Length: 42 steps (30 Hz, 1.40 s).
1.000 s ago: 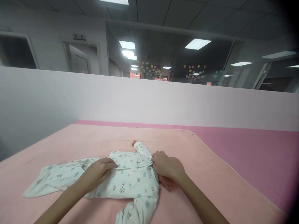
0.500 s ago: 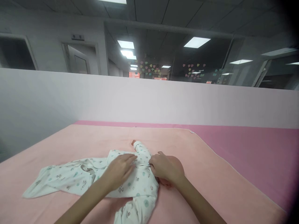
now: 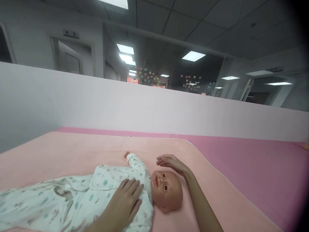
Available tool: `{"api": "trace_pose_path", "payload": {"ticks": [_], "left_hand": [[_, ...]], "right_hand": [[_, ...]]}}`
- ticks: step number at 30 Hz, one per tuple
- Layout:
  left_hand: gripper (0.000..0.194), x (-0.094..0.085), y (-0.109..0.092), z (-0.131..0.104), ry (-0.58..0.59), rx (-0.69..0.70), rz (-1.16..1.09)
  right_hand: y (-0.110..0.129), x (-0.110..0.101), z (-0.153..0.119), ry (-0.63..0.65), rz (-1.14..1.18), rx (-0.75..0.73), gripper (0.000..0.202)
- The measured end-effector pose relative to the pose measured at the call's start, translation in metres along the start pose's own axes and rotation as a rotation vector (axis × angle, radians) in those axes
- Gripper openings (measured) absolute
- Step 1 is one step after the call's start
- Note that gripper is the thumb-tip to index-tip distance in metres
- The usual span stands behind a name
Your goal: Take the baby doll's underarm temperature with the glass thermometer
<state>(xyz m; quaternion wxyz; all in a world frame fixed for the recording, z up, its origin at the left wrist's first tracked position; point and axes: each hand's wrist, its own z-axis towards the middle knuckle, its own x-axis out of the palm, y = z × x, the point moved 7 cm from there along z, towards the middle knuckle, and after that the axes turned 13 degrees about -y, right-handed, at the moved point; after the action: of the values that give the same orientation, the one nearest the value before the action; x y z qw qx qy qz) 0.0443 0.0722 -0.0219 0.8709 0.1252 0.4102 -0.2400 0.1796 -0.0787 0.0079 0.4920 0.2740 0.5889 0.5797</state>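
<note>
A baby doll lies on its back, its bald head (image 3: pixel 167 190) toward the right and its legs toward the left. It wears a white top (image 3: pixel 113 175) and white trousers (image 3: pixel 38 201), both printed with small green and brown figures. My left hand (image 3: pixel 126 201) rests flat on the chest of the top, fingers extended. Above the far side of the doll's head my right hand (image 3: pixel 172 162) hovers, fingers stretched out, holding nothing. One doll hand (image 3: pixel 126 155) sticks out of the far sleeve; the near arm is partly cut off by the frame.
A peach blanket (image 3: pixel 79 145) lies under the doll, over a pink mat (image 3: pixel 260 167) that shows at the right and back. A white wall panel (image 3: pixel 145 109) runs along the back. Behind it are glass with heart stickers and a doorway (image 3: pixel 72 59).
My right hand has lifted from the top's neckline and moved up past the doll's head, which is now uncovered. My left hand stays on the chest. The camera view has tilted and shifted.
</note>
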Motion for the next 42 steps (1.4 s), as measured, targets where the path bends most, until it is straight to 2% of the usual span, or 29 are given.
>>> {"api": "trace_pose_path", "payload": {"ticks": [2, 4, 8, 11, 17, 23, 25, 31, 37, 39, 42], "left_hand": [[0.036, 0.004, -0.001, -0.001, -0.001, 0.002, 0.016], [0.036, 0.006, -0.001, -0.002, 0.013, -0.001, 0.022], [0.036, 0.009, 0.000, -0.002, 0.043, -0.004, 0.054], [0.035, 0.009, -0.001, -0.002, 0.028, 0.006, 0.083], [0.033, 0.008, -0.001, -0.001, -0.039, 0.031, 0.110], [0.033, 0.014, 0.001, -0.004, -0.064, 0.051, 0.154], [0.034, 0.015, 0.001, -0.005, -0.069, 0.069, 0.171], [0.034, 0.016, 0.002, -0.004, -0.052, 0.101, 0.190], [0.034, 0.013, 0.001, -0.002, -0.051, 0.095, 0.173], [0.034, 0.012, 0.000, -0.002, -0.062, 0.086, 0.172], [0.034, 0.009, -0.001, -0.001, -0.084, 0.082, 0.165]], "right_hand": [[-0.026, 0.001, 0.006, 0.054, 0.163, 0.157, 0.050], [-0.044, 0.012, 0.004, 0.132, 0.309, 0.277, 0.054], [-0.052, 0.027, -0.009, 0.232, 0.496, 0.391, 0.064], [-0.060, 0.028, -0.015, 0.197, 0.506, 0.474, 0.066], [-0.085, 0.031, -0.017, 0.125, 0.688, 0.575, 0.049], [-0.095, 0.029, -0.023, 0.153, 0.778, 0.683, 0.037], [-0.093, 0.029, -0.023, 0.165, 0.778, 0.667, 0.038], [-0.078, 0.035, -0.023, 0.238, 0.782, 0.487, 0.051], [-0.074, 0.032, -0.014, 0.101, 0.838, 0.338, 0.046], [-0.072, 0.035, -0.016, 0.131, 0.857, 0.333, 0.050], [-0.072, 0.044, -0.025, 0.252, 0.858, 0.399, 0.058]]}}
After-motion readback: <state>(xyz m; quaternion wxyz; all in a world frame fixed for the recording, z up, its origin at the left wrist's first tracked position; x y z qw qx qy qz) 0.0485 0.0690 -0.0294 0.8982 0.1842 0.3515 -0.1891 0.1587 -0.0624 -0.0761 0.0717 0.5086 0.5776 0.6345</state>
